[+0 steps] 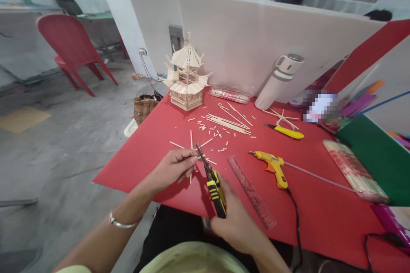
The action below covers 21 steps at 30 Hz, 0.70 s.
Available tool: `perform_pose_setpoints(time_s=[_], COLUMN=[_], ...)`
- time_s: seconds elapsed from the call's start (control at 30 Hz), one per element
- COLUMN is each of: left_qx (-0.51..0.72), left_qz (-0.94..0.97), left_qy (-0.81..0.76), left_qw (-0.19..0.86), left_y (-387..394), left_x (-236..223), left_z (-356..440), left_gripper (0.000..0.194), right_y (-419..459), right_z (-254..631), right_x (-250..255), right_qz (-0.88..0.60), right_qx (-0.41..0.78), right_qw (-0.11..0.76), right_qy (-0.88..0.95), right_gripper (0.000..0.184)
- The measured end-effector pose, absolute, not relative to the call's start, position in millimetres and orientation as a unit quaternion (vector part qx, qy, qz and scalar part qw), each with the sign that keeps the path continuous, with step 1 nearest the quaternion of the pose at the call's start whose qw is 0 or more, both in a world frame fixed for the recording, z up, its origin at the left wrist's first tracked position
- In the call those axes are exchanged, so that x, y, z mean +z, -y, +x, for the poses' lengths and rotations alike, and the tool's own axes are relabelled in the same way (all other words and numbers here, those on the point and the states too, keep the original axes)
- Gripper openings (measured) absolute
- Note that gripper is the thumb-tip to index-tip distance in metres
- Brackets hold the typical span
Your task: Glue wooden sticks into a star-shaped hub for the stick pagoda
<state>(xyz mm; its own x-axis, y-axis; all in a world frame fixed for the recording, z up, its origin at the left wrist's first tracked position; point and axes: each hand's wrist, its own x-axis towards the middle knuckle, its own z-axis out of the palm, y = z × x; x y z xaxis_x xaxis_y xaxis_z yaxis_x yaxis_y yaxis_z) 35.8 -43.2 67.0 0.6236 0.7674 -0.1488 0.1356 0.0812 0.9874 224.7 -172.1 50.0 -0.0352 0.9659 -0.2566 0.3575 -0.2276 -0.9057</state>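
My left hand [177, 164] pinches a thin wooden stick [199, 157], mostly hidden by the fingertips, close beside the plier jaws. Black-and-yellow pliers [211, 181] are gripped in my right hand [235, 219], their jaws pointing up and away from me. Whether the jaws touch the stick I cannot tell. Below both hands, a star of joined wooden sticks [191, 140] rests on the red tabletop [137, 162], its centre partly covered. Beyond it lie small cut stick pieces [218, 135] and a bundle of longer sticks [229, 123].
A stick-built pagoda model [187, 79] stands at the back left. To the right are a ruler [251, 192], a yellow glue gun [273, 166] with its cord, a yellow-handled cutter [288, 132], a white flask [277, 83] and packed sticks [355, 170]. A white board [230, 38] borders the back.
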Motion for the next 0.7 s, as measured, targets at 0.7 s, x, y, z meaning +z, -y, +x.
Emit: perform_pose_setpoints(time_s=[0.7], left_qx=[0.239], left_qz=[0.678], left_qy=[-0.35], left_qw=[0.6], left_y=[47.7], left_x=[78.5], left_z=[41.3], left_gripper=[0.047], right_y=[175.3], right_z=[220.5], right_x=[35.1], right_qz=[-0.622], right_qx=[0.44], right_qw=[0.355], right_qy=[0.541], right_gripper=[0.097])
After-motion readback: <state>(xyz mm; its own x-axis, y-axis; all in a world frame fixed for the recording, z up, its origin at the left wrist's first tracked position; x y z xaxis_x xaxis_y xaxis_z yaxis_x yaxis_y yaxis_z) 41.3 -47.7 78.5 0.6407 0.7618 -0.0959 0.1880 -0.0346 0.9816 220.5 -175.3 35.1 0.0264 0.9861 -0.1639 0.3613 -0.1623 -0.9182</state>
